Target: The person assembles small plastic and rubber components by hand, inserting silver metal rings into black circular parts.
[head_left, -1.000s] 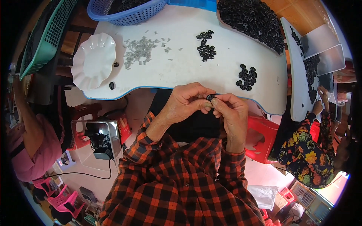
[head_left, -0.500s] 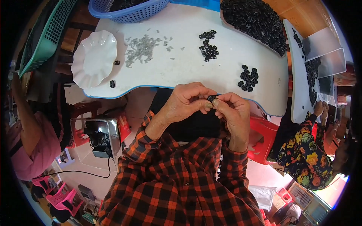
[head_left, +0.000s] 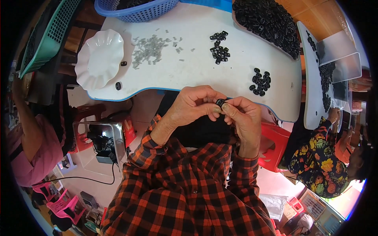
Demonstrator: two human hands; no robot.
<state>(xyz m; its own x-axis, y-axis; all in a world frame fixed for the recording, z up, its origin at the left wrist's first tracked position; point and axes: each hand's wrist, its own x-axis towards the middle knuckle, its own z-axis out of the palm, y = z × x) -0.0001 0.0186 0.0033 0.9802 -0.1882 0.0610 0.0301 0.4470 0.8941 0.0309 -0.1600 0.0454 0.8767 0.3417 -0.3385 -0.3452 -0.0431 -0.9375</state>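
Note:
Just off the table's near edge, a small black plastic part [head_left: 220, 102] is pinched between both of my hands. My left hand [head_left: 195, 105] grips its left side with thumb and fingertips. The thumb and forefinger of my right hand [head_left: 245, 114] close on its right side. Past my hands on the table, small black square pieces [head_left: 219, 53] lie in a cluster, with black oval pieces [head_left: 260, 82] grouped to their right. Short clear strips [head_left: 151, 49] are spread over the left part. Whether a clear strip is inside the held part is hidden by my fingers.
A white scalloped plate [head_left: 98, 59] stands at the table's left, beside two loose black pieces. A blue basket [head_left: 138, 13] and a tray heaped with black parts [head_left: 267, 27] line the far side. People sit at both sides; a red stool [head_left: 271, 145] is at my right.
The black part has turned slightly between my fingertips, showing more of its face. My hands stay almost in place; the table view has shifted a little to the right.

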